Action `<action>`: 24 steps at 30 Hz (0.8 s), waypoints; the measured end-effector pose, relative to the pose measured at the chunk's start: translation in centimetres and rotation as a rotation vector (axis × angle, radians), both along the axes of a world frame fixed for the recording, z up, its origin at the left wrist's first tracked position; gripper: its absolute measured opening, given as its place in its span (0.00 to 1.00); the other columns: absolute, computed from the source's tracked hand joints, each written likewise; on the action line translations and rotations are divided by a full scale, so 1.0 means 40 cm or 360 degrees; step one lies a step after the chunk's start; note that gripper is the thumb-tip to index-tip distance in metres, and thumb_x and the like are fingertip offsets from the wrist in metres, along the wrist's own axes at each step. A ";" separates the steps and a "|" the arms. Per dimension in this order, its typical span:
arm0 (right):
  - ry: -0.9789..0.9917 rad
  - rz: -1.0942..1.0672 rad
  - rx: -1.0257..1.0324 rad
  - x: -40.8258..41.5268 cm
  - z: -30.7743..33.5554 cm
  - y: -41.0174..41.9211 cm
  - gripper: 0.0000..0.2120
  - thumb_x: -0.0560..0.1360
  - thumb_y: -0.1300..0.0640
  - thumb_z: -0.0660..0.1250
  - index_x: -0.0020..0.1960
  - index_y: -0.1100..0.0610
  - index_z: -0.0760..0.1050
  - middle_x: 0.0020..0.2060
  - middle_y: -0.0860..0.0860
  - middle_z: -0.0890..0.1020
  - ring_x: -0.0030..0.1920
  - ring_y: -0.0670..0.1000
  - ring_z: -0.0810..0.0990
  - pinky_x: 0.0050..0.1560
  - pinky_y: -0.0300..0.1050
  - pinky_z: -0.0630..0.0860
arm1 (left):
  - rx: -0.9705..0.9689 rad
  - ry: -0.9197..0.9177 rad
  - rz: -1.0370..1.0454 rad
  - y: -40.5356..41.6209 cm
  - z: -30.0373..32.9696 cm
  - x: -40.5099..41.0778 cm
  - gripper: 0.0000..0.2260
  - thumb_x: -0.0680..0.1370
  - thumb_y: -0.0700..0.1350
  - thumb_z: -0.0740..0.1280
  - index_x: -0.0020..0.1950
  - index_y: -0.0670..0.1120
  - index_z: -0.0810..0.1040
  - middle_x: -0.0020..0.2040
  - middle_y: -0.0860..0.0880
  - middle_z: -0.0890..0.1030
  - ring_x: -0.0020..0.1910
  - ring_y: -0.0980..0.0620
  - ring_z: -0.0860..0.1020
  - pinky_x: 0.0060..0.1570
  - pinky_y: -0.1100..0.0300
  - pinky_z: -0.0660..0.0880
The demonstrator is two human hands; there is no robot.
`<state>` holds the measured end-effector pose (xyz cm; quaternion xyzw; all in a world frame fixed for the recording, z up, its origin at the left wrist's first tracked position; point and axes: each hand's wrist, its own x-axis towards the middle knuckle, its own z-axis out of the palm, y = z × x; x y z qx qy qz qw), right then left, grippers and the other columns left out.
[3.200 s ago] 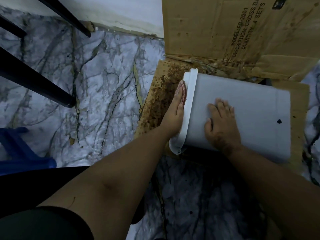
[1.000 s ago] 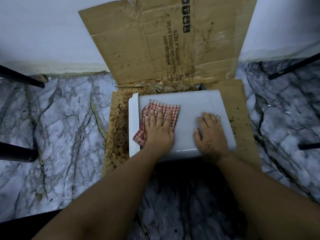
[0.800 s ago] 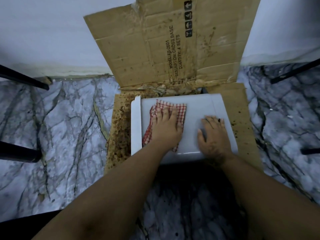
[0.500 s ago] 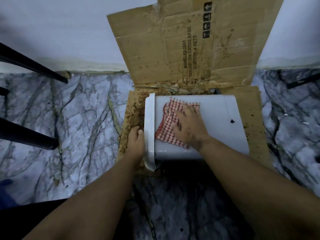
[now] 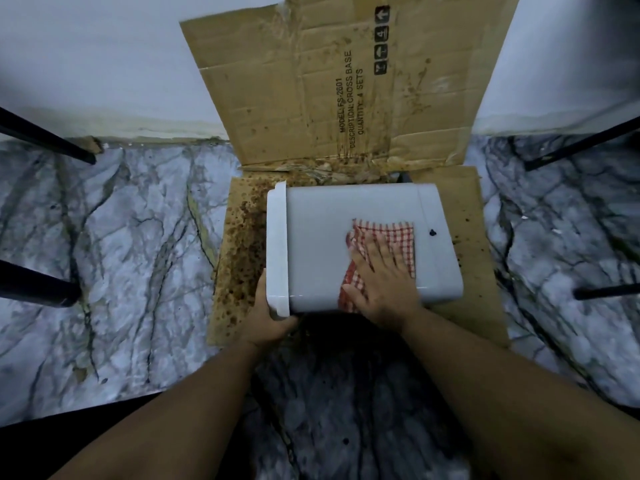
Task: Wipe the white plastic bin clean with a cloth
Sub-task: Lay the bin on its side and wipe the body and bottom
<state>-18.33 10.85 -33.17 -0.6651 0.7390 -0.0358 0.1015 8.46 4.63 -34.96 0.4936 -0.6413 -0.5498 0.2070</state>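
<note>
The white plastic bin (image 5: pixel 318 233) lies on its side on stained cardboard, its rimmed mouth facing left. A red-and-white checked cloth (image 5: pixel 398 233) is spread on the bin's upper side, towards the right end. My right hand (image 5: pixel 381 282) presses flat on the cloth with straight fingers. At the near left corner of the rim my left hand (image 5: pixel 268 317) grips the bin, fingers curled under the rim and mostly hidden. A small dark spot (image 5: pixel 432 232) sits just right of the cloth.
A flattened cardboard sheet (image 5: pixel 239 244), heavily speckled brown, lies under the bin and its upper flap (image 5: pixel 332 84) leans on the white wall. Black furniture legs (image 5: pixel 38 292) stand left and right (image 5: pixel 606 292) on the marble floor.
The cloth passed from my left hand to my right. My right hand has slid it from the bin's rim end towards the right end. My left hand moved to the rim's near corner.
</note>
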 end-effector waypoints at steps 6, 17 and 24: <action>-0.0197 -0.0792 -0.0315 -0.122 -0.055 0.190 0.41 0.77 0.38 0.53 0.80 0.63 0.48 0.79 0.64 0.51 0.79 0.66 0.50 0.77 0.65 0.47 | -0.0040 0.0044 0.0092 0.006 0.007 -0.017 0.55 0.62 0.56 0.76 0.81 0.43 0.51 0.73 0.51 0.67 0.67 0.74 0.68 0.60 0.76 0.69; -0.0718 -0.1255 -0.0452 -0.168 0.024 0.096 0.41 0.77 0.36 0.61 0.79 0.60 0.54 0.75 0.64 0.62 0.73 0.66 0.62 0.73 0.59 0.60 | 0.0150 -0.0004 0.0248 -0.023 0.117 -0.047 0.41 0.66 0.46 0.75 0.77 0.53 0.63 0.65 0.51 0.78 0.59 0.56 0.80 0.49 0.58 0.81; -0.0494 -0.1087 -0.0416 -0.220 0.262 -0.018 0.36 0.75 0.33 0.62 0.66 0.64 0.72 0.63 0.64 0.76 0.63 0.66 0.74 0.64 0.57 0.73 | 0.0549 -0.0474 0.0169 -0.170 0.427 -0.095 0.06 0.76 0.42 0.68 0.50 0.50 0.73 0.49 0.43 0.77 0.44 0.42 0.77 0.39 0.53 0.75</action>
